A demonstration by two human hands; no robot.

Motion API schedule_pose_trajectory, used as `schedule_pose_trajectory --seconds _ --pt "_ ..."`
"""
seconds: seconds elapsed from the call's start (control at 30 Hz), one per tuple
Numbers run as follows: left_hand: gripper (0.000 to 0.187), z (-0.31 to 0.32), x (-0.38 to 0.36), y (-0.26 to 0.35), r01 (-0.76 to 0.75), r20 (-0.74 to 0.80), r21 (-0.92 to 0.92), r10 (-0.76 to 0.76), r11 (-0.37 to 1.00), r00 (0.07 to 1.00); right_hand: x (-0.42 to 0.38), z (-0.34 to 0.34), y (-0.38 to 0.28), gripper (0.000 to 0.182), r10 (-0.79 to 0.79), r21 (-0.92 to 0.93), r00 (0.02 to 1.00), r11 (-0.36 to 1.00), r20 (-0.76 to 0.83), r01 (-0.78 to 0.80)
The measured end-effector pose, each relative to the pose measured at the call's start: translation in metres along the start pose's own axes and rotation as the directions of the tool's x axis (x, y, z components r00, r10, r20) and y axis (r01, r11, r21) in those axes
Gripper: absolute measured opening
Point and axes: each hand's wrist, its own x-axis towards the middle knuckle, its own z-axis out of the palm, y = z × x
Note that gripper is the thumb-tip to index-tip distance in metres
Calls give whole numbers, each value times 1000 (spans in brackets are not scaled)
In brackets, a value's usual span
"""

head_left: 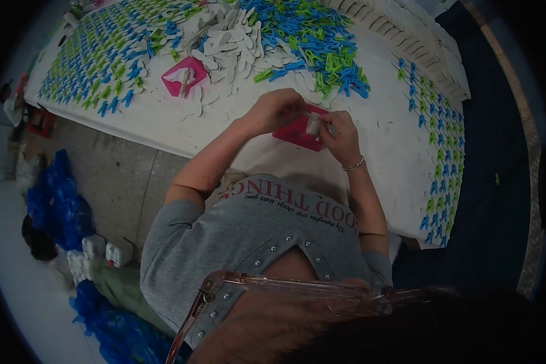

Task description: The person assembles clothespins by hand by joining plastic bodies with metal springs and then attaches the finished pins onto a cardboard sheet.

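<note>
My left hand (279, 110) is held over the back left of a pink square tray (293, 134), its fingertips pinched together. Whatever lies between them is too small and dark to make out. At the tray's right side, my right hand (341, 136) has its thumb and fingers closed on a small whitish piece (313, 126). A bracelet circles that wrist. Behind both hands lies a big loose pile of blue and green clothespins (312, 39), with a heap of flat pale-grey strips (233, 45) to its left.
A second pink tray (176, 82) holds a whitish lump and a short stick. Rows of blue and green clothespins cover the table's left side (100, 54) and right edge (437, 151). Stacked white pieces (400, 27) stand at the back right. Blue plastic bags (57, 197) lie on the floor.
</note>
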Motion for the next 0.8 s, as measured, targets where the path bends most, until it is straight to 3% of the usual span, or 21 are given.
schedule_pose_trajectory --seconds 0.53,0.63,0.7,0.73,0.8 --pt "10 29 17 -5 -114 83 172 101 979 991 7 -26 -10 21 -8 -119 996 993 -84 -2" --pt "10 38 24 -5 -155 64 161 147 975 987 13 -28 -12 21 37 -41 994 998 -99 -42" --pt "11 43 24 -7 -174 50 150 168 973 985 9 -22 -4 25 229 207 972 955 -51 -214" --pt "10 45 24 -8 -157 41 118 153 980 987 8 -18 -1 25 226 207 973 955 -49 -211" --pt "9 45 22 -5 -140 30 86 138 986 990 6 -12 4 31 321 576 945 763 57 -293"
